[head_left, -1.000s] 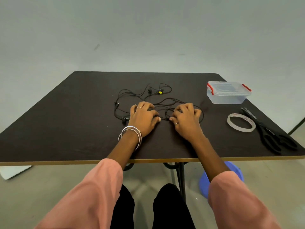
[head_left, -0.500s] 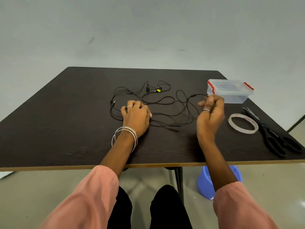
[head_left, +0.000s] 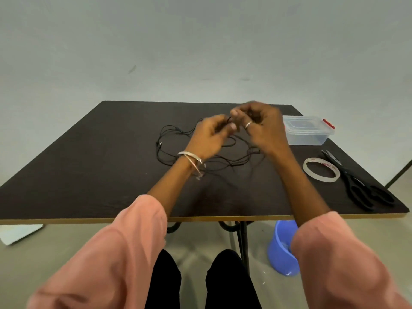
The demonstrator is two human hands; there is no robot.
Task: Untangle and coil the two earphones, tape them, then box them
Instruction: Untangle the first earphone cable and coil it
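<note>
Two tangled black earphones (head_left: 169,150) lie in loops on the dark table (head_left: 89,170), partly hidden behind my arms. Both hands are raised above the tangle, close together. My left hand (head_left: 209,137) pinches a black cable near its fingertips. My right hand (head_left: 258,123), with a ring, has its fingers curled round cable that hangs down to the table. A clear plastic box (head_left: 308,130) with red clips and its lid on stands at the right rear. A roll of clear tape (head_left: 321,172) lies flat in front of the box.
Black scissors (head_left: 356,184) lie beside the tape near the table's right edge. A blue bucket (head_left: 282,250) stands on the floor under the table's front edge. A white sheet (head_left: 17,233) lies on the floor at left.
Both hands have lifted off the table and come together over the tangle. The right hand moved back left from near the box, carrying cable up with it.
</note>
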